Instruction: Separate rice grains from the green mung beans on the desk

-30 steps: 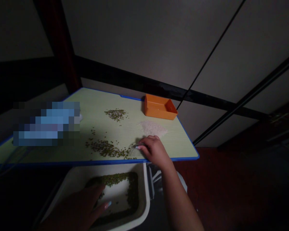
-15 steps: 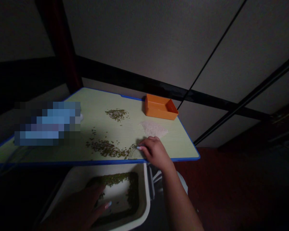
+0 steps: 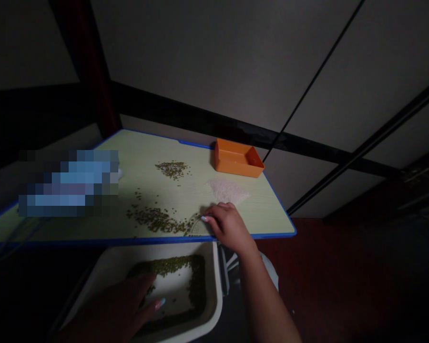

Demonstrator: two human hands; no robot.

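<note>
My right hand [image 3: 229, 226] is at the table's front edge, fingers curled and pinching a clear, thin, curved-edged piece [image 3: 196, 225], whose exact kind I cannot make out. Against its left side lies a loose pile of small green-brown grains [image 3: 157, 219]. Just beyond the knuckles is a heap of white, rice-like grains [image 3: 228, 190]. Lower down, my left hand [image 3: 128, 300] reaches over a white basin [image 3: 217, 286], thumb and fingers apart, partly in shadow. More green grains [image 3: 198, 286] line the basin's floor and sides around a bare patch.
A blue-edged, pale green table [image 3: 268, 209] stands against the wall. An orange box [image 3: 238, 164] sits at its back right. A smaller grain pile [image 3: 172, 169] lies toward the back. Something blue and pixelated [image 3: 71, 183] is at the left.
</note>
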